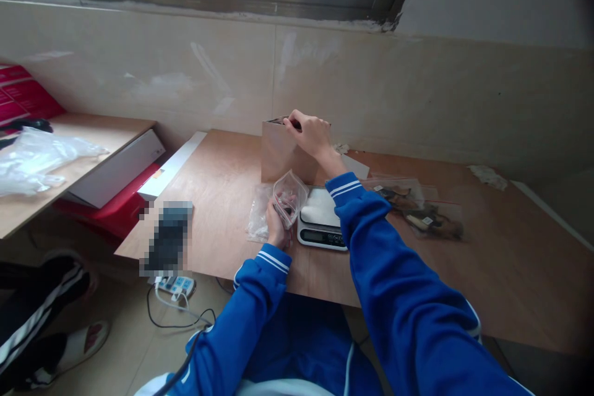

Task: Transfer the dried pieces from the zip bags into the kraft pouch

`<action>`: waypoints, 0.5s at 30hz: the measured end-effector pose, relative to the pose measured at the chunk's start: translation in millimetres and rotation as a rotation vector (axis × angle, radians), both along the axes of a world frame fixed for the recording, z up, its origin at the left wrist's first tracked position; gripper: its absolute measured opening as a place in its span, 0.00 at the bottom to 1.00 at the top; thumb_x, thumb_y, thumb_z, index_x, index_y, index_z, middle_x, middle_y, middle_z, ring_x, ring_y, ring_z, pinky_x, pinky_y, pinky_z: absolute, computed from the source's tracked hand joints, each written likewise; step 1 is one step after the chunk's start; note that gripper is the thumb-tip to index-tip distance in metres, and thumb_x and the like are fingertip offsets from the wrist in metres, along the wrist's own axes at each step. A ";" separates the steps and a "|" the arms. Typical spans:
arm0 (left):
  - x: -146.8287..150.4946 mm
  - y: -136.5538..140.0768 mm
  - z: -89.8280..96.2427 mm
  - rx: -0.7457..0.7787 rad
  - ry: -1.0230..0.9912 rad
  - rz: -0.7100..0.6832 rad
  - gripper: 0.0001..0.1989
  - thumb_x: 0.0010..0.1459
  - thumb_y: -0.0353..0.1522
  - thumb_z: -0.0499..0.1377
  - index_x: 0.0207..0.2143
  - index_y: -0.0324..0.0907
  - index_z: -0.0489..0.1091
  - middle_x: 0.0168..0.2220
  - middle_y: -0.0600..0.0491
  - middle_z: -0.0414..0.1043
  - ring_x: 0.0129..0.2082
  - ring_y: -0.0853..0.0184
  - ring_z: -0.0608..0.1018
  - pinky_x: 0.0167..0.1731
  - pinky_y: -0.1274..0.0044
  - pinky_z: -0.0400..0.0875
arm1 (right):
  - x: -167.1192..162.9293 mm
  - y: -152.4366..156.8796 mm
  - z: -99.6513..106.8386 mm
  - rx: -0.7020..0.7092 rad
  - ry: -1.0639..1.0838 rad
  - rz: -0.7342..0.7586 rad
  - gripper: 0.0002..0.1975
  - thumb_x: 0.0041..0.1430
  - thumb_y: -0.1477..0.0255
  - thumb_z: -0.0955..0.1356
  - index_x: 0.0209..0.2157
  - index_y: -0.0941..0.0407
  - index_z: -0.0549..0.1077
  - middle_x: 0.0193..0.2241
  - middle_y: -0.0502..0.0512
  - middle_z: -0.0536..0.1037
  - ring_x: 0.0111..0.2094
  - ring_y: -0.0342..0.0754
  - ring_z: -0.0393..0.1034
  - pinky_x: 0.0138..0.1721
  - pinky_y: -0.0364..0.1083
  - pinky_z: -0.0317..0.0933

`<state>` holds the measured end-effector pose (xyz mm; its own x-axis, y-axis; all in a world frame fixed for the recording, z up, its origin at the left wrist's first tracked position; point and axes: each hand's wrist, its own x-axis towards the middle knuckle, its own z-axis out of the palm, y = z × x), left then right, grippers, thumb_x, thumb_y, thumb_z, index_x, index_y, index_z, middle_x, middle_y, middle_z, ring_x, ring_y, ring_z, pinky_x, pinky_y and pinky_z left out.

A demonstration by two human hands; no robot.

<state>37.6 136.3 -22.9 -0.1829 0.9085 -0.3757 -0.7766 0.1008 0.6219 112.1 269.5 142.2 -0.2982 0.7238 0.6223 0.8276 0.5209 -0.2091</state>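
Note:
My left hand (276,228) is closed around a clear zip bag (288,198), its mouth spread open and small pieces showing inside. Under that hand lies another clear plastic bag (257,213). Directly behind, a brown cardboard box (283,151) stands upright with its top open. My right hand (310,133) is at the box's top opening, fingers curled in a pinch; what they hold is hidden. A dark brown item (297,125) shows beside those fingers. Just right of the held bag, a digital kitchen scale (320,213) sits partly behind my right sleeve.
Filled zip bags (434,221) with labels lie right of the scale. A blurred-out dark object (167,235) lies at the table's left edge, above a power strip (179,286) with cables. Plastic bags (41,158) cover part of the left table. Another person's leg (41,309) is at lower left.

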 end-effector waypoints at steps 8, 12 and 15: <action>-0.1 -1.2 1.6 -0.003 -0.041 0.019 0.23 0.62 0.44 0.52 0.53 0.39 0.70 0.39 0.42 0.78 0.20 0.72 0.73 0.15 0.83 0.64 | 3.7 -2.5 1.6 -0.040 -0.048 0.068 0.17 0.69 0.64 0.57 0.34 0.56 0.72 0.28 0.52 0.79 0.33 0.48 0.71 0.57 0.53 0.44; 0.0 -0.3 -0.1 -0.003 -0.043 0.019 0.23 0.62 0.45 0.52 0.53 0.40 0.70 0.38 0.43 0.78 0.21 0.71 0.73 0.16 0.83 0.65 | 7.3 -5.9 1.4 -0.077 0.034 0.140 0.15 0.68 0.65 0.59 0.35 0.56 0.74 0.28 0.51 0.79 0.33 0.47 0.71 0.59 0.54 0.41; 0.2 0.2 -0.4 0.011 -0.036 0.016 0.22 0.63 0.44 0.50 0.53 0.41 0.70 0.37 0.44 0.78 0.19 0.72 0.71 0.15 0.83 0.64 | 11.4 -7.0 3.0 -0.141 0.093 0.199 0.14 0.66 0.64 0.61 0.35 0.55 0.75 0.31 0.51 0.80 0.36 0.48 0.71 0.59 0.56 0.41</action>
<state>37.7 136.5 -23.4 -0.1841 0.9098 -0.3719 -0.7998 0.0812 0.5948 123.5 262.5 145.2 -0.3892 0.7381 0.5511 0.6858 0.6316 -0.3615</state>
